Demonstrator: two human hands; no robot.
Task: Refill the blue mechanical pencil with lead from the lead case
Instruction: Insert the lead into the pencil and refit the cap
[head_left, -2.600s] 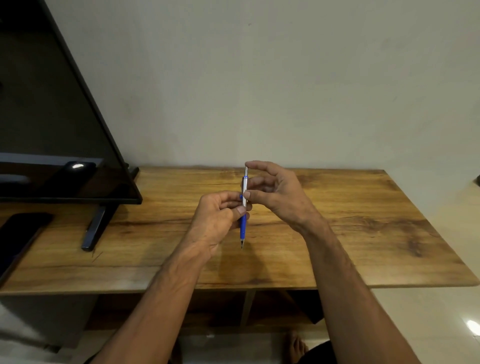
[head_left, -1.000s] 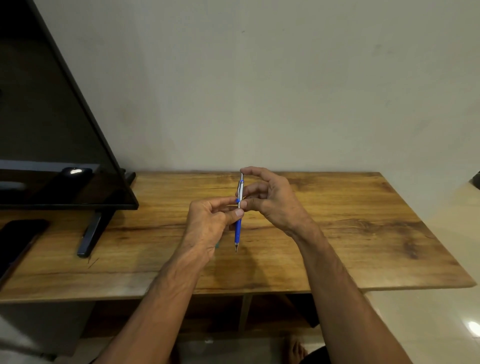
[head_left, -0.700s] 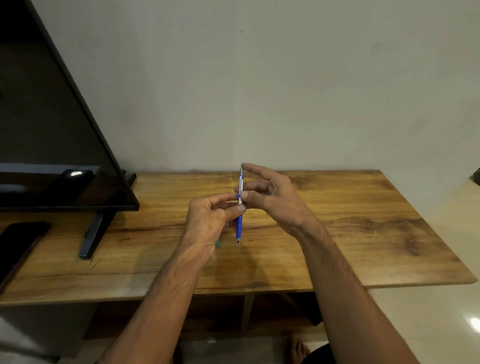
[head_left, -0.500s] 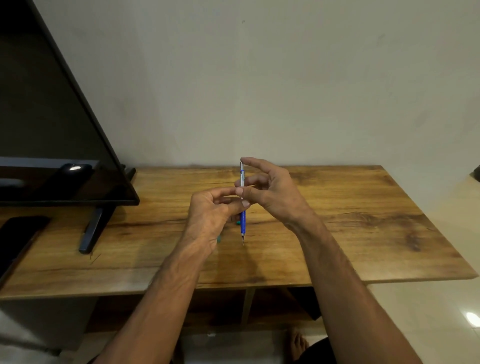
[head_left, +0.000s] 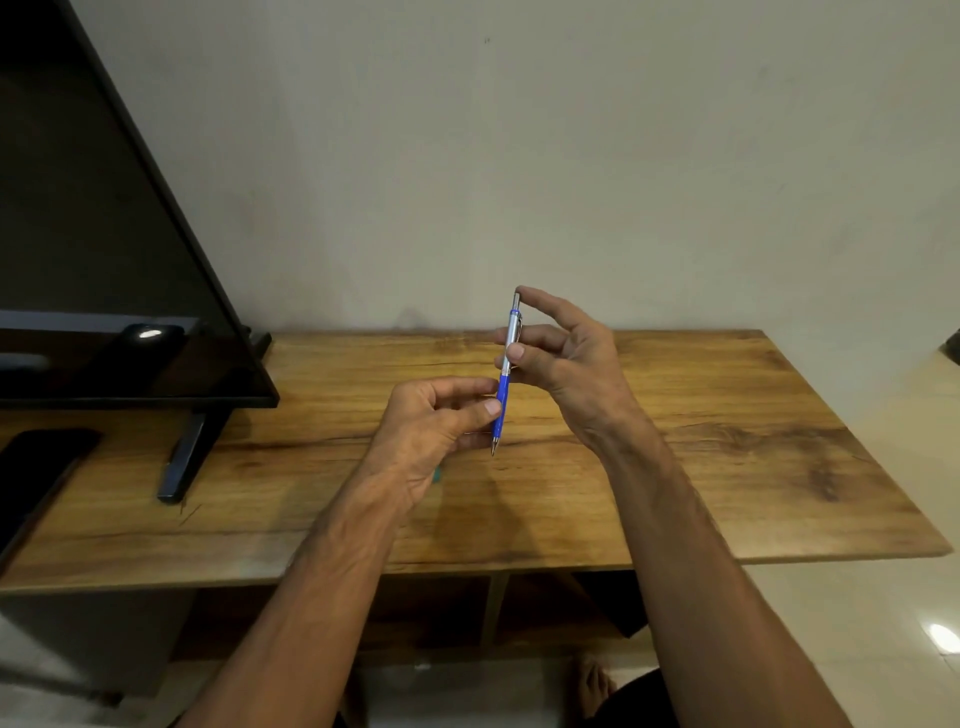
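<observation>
The blue mechanical pencil (head_left: 503, 389) stands nearly upright above the wooden table (head_left: 701, 441), silver upper half on top, tip pointing down. My right hand (head_left: 566, 364) pinches the silver part between thumb and fingers, with the forefinger resting on the top cap. My left hand (head_left: 431, 431) holds the blue lower barrel with thumb and fingertips. A small teal object (head_left: 437, 474), perhaps the lead case, peeks out under the left palm; I cannot tell whether it is held or lying on the table.
A large dark TV screen (head_left: 104, 260) on a black stand foot (head_left: 182, 462) fills the left side. A black phone-like slab (head_left: 31, 467) lies at the far left. A pale wall rises behind the table. A bare foot (head_left: 589, 686) shows on the floor below.
Both hands and the pencil have stayed in about the same place above the table, shifting only slightly. My right forefinger now rests on the pencil's top end.
</observation>
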